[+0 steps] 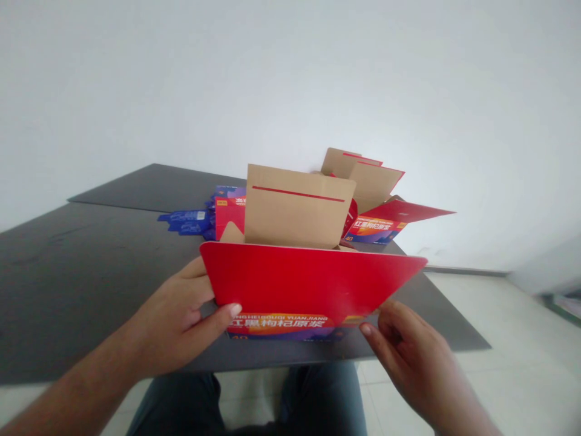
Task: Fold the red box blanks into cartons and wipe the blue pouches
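Observation:
A cardboard carton printed in red, with Chinese lettering and "HONGHEIGOUQI YUANJIANG" on its front panel [281,325], stands on the table right in front of me. Its open flaps stick up. The near red flap [308,278] leans toward me, and my left hand [175,321] grips its left edge, thumb on the red face. My right hand [408,357] is at the lower right corner of that flap, fingers curled and apart, holding nothing I can see. The tan inside of the far flap [297,206] faces me, marked by a red line.
Behind it stands a second printed carton [374,230] with tan and red flaps raised. Printed red-and-purple cardboard [229,209] and flat blue die-cut pieces [186,222] lie at the back left on the dark grey table [91,272]. Tiled floor [512,339] lies right; my jeans-covered legs show below.

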A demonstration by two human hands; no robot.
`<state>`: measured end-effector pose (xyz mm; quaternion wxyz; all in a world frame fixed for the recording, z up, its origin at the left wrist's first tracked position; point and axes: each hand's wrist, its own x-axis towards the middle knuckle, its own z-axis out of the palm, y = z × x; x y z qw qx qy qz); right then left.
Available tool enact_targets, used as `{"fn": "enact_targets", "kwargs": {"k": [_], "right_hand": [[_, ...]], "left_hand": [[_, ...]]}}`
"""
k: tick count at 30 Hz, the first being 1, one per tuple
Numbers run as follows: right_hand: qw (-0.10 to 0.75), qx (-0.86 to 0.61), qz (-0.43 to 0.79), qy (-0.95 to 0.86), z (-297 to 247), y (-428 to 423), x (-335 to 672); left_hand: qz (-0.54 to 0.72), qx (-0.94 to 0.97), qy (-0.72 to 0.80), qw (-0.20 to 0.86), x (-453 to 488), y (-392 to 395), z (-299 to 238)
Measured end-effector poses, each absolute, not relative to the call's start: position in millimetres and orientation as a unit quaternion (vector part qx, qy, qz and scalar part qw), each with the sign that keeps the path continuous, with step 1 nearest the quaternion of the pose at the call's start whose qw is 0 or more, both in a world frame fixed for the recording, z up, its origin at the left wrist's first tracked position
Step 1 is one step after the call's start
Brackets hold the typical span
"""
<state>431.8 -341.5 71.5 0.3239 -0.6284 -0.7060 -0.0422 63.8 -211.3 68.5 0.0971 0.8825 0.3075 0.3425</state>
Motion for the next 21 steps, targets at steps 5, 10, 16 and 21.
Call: {"fn": "enact_targets", "kwargs": {"k": [5,10,16,21], "right_hand": [[0.311,-0.699,0.07,-0.64,61.7,-339.0,431.6],[0.333,-0.698,0.134,-0.619,60.1,-337.9,427.3],[0.359,-0.704,0.144,-0.596,56.7,-337.1,427.0],[0.337,-0.697,0.175,-0.608,50.0,-337.1,434.1]], "left_hand": [[0.335,0.895,0.281,0.09,64.8,-213.0,70.2],[0.332,0.894,0.291,0.08,65.1,-212.7,72.3],[0.336,0.887,0.306,0.083,64.4,-215.2,68.5],[0.337,0.888,0.301,0.083,64.0,-214.9,68.4]]}}
